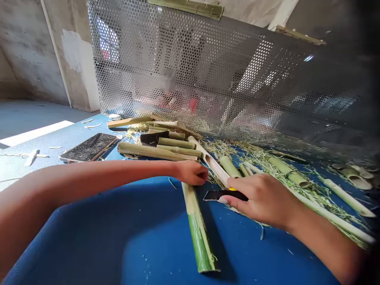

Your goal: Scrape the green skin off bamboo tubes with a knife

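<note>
My left hand (192, 172) is closed around the far end of a long green bamboo strip (198, 233) that lies on the blue table (124, 237) and points toward me. My right hand (261, 196) grips a black utility knife with a yellow part (224, 194), its blade pointing left, close beside the strip. A pale split bamboo piece (215, 166) lies between the two hands.
A pile of cut bamboo sections (166, 146) and green shavings (267, 162) covers the far and right side of the table. A phone (89, 147) lies at the left. A perforated metal screen (208, 79) stands behind, with blurred people beyond it.
</note>
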Motion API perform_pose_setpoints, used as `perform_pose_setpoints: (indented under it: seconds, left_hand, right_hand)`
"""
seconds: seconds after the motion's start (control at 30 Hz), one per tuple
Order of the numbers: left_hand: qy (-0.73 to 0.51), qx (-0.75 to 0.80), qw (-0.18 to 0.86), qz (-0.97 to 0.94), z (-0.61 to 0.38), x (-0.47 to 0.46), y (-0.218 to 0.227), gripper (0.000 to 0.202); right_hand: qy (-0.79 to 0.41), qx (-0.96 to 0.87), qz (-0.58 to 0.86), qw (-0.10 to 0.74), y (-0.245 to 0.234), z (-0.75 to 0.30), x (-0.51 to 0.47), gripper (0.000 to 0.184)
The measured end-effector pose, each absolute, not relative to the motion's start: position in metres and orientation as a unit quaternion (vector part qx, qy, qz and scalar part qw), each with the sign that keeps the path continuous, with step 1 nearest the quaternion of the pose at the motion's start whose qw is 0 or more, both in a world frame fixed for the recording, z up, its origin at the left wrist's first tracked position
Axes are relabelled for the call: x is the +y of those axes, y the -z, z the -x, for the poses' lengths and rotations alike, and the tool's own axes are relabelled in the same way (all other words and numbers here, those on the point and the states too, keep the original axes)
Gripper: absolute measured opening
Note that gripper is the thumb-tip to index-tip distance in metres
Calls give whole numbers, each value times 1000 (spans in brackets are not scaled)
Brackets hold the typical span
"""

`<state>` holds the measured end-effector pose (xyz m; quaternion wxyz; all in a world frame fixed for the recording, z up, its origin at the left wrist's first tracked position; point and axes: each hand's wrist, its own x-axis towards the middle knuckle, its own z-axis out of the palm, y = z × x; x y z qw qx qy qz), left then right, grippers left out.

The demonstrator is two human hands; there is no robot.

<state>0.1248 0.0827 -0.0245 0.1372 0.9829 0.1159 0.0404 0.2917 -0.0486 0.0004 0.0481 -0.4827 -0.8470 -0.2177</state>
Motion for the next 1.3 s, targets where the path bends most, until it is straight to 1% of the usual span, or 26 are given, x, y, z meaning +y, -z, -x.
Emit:
perform_pose_setpoints:
  seconds: [0.1, 0.17, 0.23, 0.3, 0.37, 0.4, 0.5, 0.53, 0.6, 0.67, 0.73, 0.87, 1.03, 1.17, 1.3]
  left_hand:
    - [143, 149, 224, -953, -156, 99, 2, 12]
    - [268, 157, 270, -911, -173, 107, -13, 16]
    - [328, 205, 307, -870, -187, 110, -23, 22]
    - [303, 303, 333, -840, -199, 110, -30, 22]
    - [254, 395, 333, -818, -210, 109, -32, 14]
    - [251, 419, 324, -811, -215, 109, -32, 11]
    - [302, 410, 286, -811, -229, 113, -26, 13]
    - [312, 410, 281, -810, -233, 114, -24, 17]
    - [294, 431, 288, -803, -241, 116, -19, 28]
    - [272, 458, 298, -792, -246, 116, -15, 34]
    - [283, 452, 283, -797, -249, 113, -12, 31]
    - [332, 407, 226, -821, -250, 107, -11, 23]
    - [280, 405, 260, -831, -243, 108, -19, 28]
    - [243, 437, 296, -814, -234, 106, -28, 32]
    - [232, 447, 271, -821, -220, 94, -30, 35]
  right_hand:
    - [212, -860, 463, 31, 2, -285, -41, 53]
    - [219, -868, 442, 46, 10, -277, -41, 53]
    - [236, -871, 426, 62, 19, -271, -44, 54]
    - [250, -872, 415, 69, 27, -269, -48, 54]
    - [258, -870, 414, 66, 31, -269, -51, 54]
    - [260, -867, 421, 62, 32, -269, -52, 54]
    - [253, -848, 463, 45, 30, -266, -53, 54]
    - [248, -843, 475, 41, 28, -265, -54, 55]
    - [234, -843, 483, 37, 24, -261, -58, 57]
    - [218, -853, 474, 33, 20, -258, -64, 59]
    - [211, -858, 468, 27, 17, -256, -69, 60]
    - [237, -837, 493, 15, 15, -255, -71, 60]
    - [226, -825, 518, -18, 16, -253, -68, 57]
    - [218, -803, 552, -50, 11, -249, -67, 52]
    - [220, -787, 567, -107, 2, -241, -66, 52]
